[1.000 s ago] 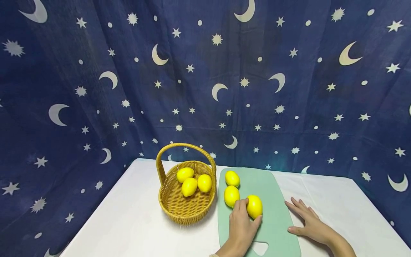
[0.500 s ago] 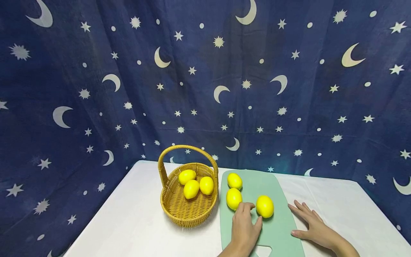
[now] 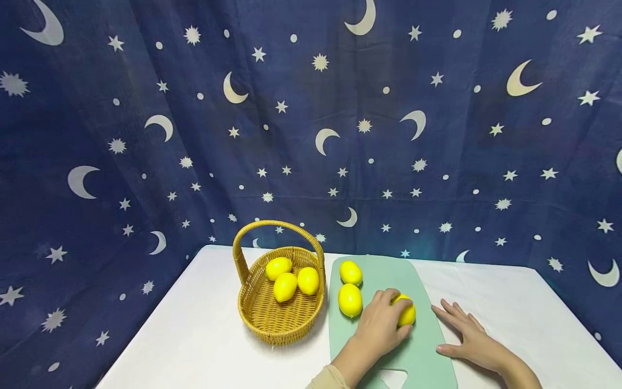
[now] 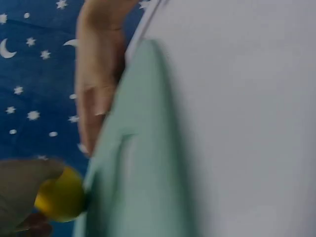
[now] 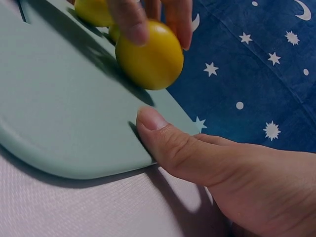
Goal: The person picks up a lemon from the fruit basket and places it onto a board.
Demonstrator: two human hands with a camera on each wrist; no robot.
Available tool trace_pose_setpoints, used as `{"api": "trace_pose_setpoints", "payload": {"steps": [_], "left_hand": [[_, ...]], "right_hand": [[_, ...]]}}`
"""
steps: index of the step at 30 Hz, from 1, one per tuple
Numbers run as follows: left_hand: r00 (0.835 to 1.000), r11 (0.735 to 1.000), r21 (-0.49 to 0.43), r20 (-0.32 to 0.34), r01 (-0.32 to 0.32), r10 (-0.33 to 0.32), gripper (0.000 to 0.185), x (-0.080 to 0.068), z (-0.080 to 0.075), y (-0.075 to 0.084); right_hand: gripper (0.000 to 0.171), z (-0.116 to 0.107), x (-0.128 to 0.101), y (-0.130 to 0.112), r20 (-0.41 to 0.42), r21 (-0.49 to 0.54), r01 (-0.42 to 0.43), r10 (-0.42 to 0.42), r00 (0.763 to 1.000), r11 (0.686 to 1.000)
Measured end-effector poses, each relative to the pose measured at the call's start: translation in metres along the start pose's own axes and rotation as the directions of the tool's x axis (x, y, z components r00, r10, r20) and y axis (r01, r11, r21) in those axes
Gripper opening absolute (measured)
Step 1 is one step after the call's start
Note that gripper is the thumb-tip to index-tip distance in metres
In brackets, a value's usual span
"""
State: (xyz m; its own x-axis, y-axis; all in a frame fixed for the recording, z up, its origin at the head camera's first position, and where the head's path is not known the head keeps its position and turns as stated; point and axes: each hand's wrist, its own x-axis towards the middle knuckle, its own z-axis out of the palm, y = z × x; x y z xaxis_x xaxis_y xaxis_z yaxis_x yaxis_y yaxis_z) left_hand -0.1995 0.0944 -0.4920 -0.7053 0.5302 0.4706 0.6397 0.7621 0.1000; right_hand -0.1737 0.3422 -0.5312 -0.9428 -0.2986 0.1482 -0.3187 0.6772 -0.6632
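Note:
My left hand (image 3: 381, 327) reaches over the green cutting board (image 3: 423, 346) and grips a yellow lemon (image 3: 407, 314), its fingers curled over the top. In the right wrist view, fingertips lie on both sides of this lemon (image 5: 150, 61). Two more lemons stand in a column on the board's left side, a far one (image 3: 351, 273) and a nearer one (image 3: 350, 300). My right hand (image 3: 471, 340) is spread at the board's right edge, and the right wrist view has its thumb (image 5: 168, 138) on the board's rim.
Left of the board stands a wicker basket (image 3: 279, 335) with a tall hooped handle and three lemons (image 3: 285, 286) inside. A white cloth (image 3: 194, 335) covers the table. Behind it hangs a dark blue curtain (image 3: 291, 140) with moons and stars.
My left hand first had its fingers between two lemons, then came off the right one, which shifted right. Now it has moved right and grips that lemon. The right hand stays put.

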Motion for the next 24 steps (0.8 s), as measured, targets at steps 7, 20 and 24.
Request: {"api": "trace_pose_setpoints", "payload": {"steps": [7, 20, 24], "left_hand": [[0.980, 0.996, -0.001, 0.178, -0.094, 0.092, 0.042, 0.017, -0.011, -0.014], [0.968, 0.986, 0.149, 0.248, -0.076, 0.037, 0.072, 0.021, -0.017, -0.026], [0.969, 0.987, 0.138, 0.242, -0.081, 0.046, 0.068, 0.019, -0.017, -0.033]], "right_hand": [[0.079, 0.002, -0.002, 0.000, -0.024, -0.037, 0.045, -0.046, 0.999, 0.998], [0.081, -0.002, 0.000, -0.002, 0.009, 0.002, -0.017, 0.017, 1.000, 1.000], [0.082, 0.002, 0.000, -0.002, 0.011, 0.016, -0.026, 0.026, 1.000, 1.000]]}}
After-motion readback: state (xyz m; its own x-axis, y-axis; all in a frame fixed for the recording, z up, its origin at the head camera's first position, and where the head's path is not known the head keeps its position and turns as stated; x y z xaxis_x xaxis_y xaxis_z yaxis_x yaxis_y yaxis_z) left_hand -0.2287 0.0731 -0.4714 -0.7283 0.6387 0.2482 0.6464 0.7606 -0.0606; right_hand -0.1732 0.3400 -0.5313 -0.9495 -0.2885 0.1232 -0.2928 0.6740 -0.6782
